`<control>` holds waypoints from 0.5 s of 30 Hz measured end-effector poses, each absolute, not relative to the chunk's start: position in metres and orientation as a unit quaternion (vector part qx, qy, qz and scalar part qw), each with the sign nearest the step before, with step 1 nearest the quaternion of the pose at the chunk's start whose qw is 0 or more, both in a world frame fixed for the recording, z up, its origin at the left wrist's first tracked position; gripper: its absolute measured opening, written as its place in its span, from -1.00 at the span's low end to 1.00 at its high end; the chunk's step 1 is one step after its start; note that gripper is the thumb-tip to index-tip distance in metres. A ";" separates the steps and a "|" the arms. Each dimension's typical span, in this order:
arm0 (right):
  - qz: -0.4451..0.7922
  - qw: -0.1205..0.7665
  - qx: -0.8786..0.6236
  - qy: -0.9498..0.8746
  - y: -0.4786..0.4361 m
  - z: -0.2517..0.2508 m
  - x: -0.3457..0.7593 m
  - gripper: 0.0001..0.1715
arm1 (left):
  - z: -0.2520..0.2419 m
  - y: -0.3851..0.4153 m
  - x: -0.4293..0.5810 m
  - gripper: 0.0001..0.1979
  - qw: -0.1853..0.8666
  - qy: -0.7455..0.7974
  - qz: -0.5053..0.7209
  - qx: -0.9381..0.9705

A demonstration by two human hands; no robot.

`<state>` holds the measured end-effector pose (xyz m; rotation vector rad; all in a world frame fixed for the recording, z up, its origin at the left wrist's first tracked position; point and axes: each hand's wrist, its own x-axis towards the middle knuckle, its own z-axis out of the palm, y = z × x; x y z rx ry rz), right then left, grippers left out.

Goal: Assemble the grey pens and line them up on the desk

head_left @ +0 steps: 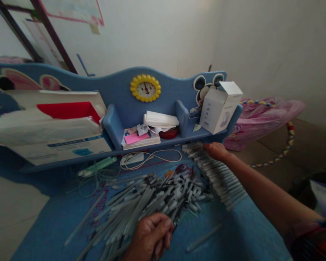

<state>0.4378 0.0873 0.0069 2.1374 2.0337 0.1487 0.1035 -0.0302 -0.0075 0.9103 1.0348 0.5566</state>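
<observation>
A loose pile of slim, translucent grey pens (141, 203) is spread over the middle of the blue desk. My left hand (152, 233) is closed at the pile's near edge, thumb against forefinger, and a thin dark pen seems to stick out from the pinch. To the right, many similar pens lie side by side in a neat row (217, 174). At that row's far end, by the shelf, is my right hand (216, 150), its fingers bent together; blur hides what is in them. One single pen (203, 237) lies apart near the front.
A blue shelf (149, 144) runs along the back, carrying a white box (220, 107), papers with a pink slip (137, 138) and a large carton (78, 149). A white cable (163, 151) lies below it. A hoop (289, 141) stands beyond the right side.
</observation>
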 end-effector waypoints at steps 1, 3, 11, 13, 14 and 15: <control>0.048 0.097 0.719 0.687 0.091 0.005 0.438 -0.63 | -0.008 -0.030 0.103 -0.72 0.736 0.474 0.252 0.412; 0.047 0.102 0.717 0.688 0.097 0.003 0.439 -0.61 | -0.009 -0.030 0.103 -0.71 0.736 0.477 0.250 0.411; 0.060 0.110 0.721 0.681 0.092 -0.003 0.442 -0.63 | -0.001 -0.032 0.103 -0.69 0.729 0.473 0.230 0.438; 0.072 0.102 0.723 0.679 0.087 -0.002 0.441 -0.65 | -0.001 -0.032 0.104 -0.69 0.730 0.463 0.224 0.450; 0.077 0.098 0.723 0.679 0.084 0.000 0.440 -0.65 | -0.001 -0.032 0.105 -0.69 0.731 0.457 0.224 0.453; 0.080 0.093 0.722 0.681 0.080 0.001 0.438 -0.65 | -0.001 -0.032 0.105 -0.70 0.732 0.453 0.226 0.456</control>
